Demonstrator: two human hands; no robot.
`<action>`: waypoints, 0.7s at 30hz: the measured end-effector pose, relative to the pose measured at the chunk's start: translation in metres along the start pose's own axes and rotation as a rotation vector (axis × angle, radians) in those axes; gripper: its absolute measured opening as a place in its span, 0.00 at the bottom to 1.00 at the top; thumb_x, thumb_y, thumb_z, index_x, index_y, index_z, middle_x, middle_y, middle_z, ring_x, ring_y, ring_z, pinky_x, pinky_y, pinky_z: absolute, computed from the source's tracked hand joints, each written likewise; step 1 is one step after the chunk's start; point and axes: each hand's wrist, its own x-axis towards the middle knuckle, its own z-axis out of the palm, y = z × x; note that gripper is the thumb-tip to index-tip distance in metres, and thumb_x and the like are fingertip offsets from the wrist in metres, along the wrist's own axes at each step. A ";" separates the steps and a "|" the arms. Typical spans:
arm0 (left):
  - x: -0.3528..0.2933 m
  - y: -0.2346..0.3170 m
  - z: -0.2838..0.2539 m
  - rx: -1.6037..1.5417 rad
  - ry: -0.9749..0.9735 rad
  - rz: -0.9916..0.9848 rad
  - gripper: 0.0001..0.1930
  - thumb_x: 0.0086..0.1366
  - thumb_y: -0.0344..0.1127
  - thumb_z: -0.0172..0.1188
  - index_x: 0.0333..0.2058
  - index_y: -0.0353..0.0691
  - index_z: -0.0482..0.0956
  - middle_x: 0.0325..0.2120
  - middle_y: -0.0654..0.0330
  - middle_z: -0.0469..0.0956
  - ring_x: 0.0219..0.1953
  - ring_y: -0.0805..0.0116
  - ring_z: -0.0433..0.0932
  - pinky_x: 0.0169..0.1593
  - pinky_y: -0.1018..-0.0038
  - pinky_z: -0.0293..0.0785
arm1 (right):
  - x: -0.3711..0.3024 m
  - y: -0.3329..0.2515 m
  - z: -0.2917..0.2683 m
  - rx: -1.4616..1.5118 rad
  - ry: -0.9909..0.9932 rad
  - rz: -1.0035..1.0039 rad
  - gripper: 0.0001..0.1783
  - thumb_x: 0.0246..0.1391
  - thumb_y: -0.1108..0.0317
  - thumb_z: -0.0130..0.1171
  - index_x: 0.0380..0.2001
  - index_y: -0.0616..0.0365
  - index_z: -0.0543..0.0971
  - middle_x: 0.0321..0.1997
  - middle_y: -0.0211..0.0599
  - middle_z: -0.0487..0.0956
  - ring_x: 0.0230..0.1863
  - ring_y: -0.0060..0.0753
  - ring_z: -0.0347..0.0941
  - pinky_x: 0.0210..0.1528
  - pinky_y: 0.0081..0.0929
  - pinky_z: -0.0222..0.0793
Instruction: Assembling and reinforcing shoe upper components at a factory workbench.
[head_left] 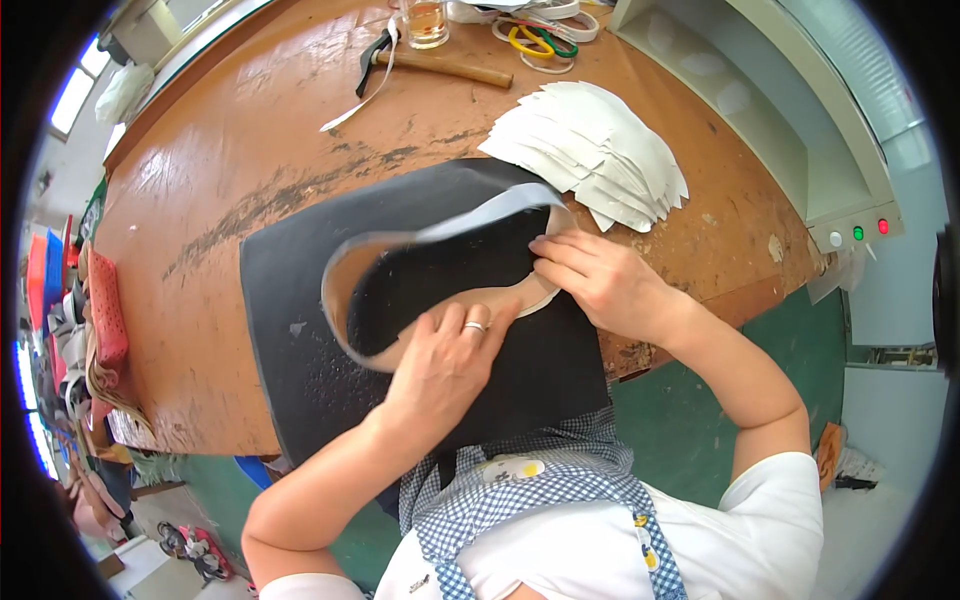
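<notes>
A long curved strip (478, 222), pale on one face and tan on the other, stands in a loop on a black mat (300, 330). It looks like leather or a similar sheet material. My left hand (440, 360), a ring on one finger, grips the loop's near edge with curled fingers and thumb. At the loop's right end my right hand (600, 280) pinches the strip between thumb and fingertips. The undersides of both grips are hidden. Just beyond the mat lies a fanned stack of white cut pieces (600, 155).
At the back of the brown worktable (220, 190) lie a wooden-handled hammer (450, 68), a glass with amber liquid (428, 25) and several coloured bands (545, 40). A pale cabinet with buttons (858, 233) borders the right side. Assorted materials (105, 310) are piled left.
</notes>
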 end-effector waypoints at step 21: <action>0.015 0.016 0.003 0.083 -0.019 0.171 0.23 0.54 0.35 0.58 0.48 0.31 0.81 0.57 0.51 0.67 0.56 0.60 0.66 0.53 0.64 0.69 | -0.019 -0.025 0.017 -0.125 0.175 0.093 0.13 0.41 0.77 0.62 0.34 0.67 0.80 0.34 0.43 0.79 0.39 0.44 0.79 0.39 0.31 0.79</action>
